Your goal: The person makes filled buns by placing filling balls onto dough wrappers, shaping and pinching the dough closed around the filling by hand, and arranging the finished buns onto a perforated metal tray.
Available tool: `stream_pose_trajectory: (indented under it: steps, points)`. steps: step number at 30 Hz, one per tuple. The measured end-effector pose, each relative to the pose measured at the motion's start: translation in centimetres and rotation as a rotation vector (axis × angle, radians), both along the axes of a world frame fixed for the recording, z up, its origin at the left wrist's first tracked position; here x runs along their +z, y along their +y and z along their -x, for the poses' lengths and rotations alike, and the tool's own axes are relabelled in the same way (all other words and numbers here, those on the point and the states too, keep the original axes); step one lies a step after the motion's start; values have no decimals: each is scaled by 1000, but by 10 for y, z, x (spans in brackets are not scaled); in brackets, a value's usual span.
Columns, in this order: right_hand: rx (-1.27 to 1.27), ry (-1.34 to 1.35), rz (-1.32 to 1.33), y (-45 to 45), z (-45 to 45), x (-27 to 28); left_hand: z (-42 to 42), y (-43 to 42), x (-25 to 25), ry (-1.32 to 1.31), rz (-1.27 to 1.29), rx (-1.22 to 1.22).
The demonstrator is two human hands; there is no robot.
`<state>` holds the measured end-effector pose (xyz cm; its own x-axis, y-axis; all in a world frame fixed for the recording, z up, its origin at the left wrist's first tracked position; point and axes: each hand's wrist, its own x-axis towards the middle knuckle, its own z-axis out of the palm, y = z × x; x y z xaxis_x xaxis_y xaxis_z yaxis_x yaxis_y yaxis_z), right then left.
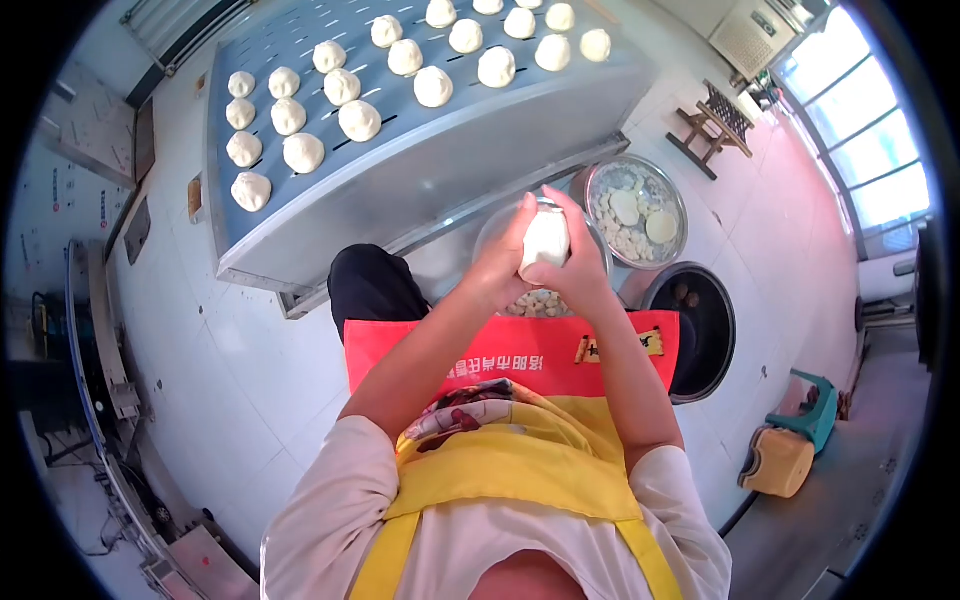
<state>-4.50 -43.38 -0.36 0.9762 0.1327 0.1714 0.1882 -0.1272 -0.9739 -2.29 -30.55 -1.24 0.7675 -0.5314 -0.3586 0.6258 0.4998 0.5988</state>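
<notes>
A white lump of dough [546,243] is held between my two hands above my lap. My left hand [503,258] wraps it from the left side, and my right hand [578,255] closes round it from the right. Underneath, partly covered by the hands, is a bowl with small pale chunks [538,304]. Just to the right stands a metal basin [683,215] with floury dough pieces and a few flat dough rounds [661,227]. Several shaped white buns [360,121] sit in rows on the slotted metal top [385,100] in front of me.
A dark basin [722,345] with small brown lumps stands by my right knee. Farther right are a teal stool [815,410] and an orange-yellow one [778,460]. A wooden folding stool [712,130] is at the upper right. The metal unit's front panel [440,165] rises before my knees.
</notes>
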Motion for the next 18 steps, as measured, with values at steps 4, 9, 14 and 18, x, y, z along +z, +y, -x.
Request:
stream_pose_trajectory:
  steps: [4, 9, 14, 18]
  points:
    - [-99, 30, 190, 2, -1, -3, 1, -1, -13, -15, 3, 52]
    - [-53, -25, 25, 10, 1, -2, 2, 3, -11, -179, -91, 62]
    - [-95, -146, 131, 14, -2, -9, 8, 5, -4, -61, 3, 104]
    - [18, -31, 16, 13, 2, 3, 11, 6, -6, -125, -21, 113]
